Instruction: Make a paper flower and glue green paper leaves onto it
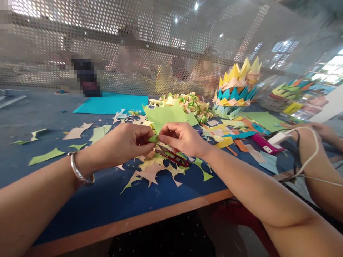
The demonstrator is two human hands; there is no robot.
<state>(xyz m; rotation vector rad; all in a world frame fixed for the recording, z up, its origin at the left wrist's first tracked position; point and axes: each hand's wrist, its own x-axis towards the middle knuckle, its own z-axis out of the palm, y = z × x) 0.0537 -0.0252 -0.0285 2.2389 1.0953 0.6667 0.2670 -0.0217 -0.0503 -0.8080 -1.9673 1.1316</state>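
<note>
Between my two hands is a small green paper piece [153,139], pinched from both sides. My left hand [131,141], with a silver bangle at its wrist, grips the piece's left side with closed fingers. Thumb and fingers of my right hand [182,138] hold its right side. Scissors with dark red handles [175,157] lie on the scraps just under my hands. Behind my hands is a larger light green sheet [168,116] with jagged edges. Pale pink, yellow and green paper offcuts [151,172] spread over the table in front.
A heap of small folded paper pieces [187,103] lies at the back, beside a blue sheet [112,103]. A layered paper crown-like stack [237,91] stands right of it. A magenta device [268,144] with a white cable and another person's arm [312,157] are at the right.
</note>
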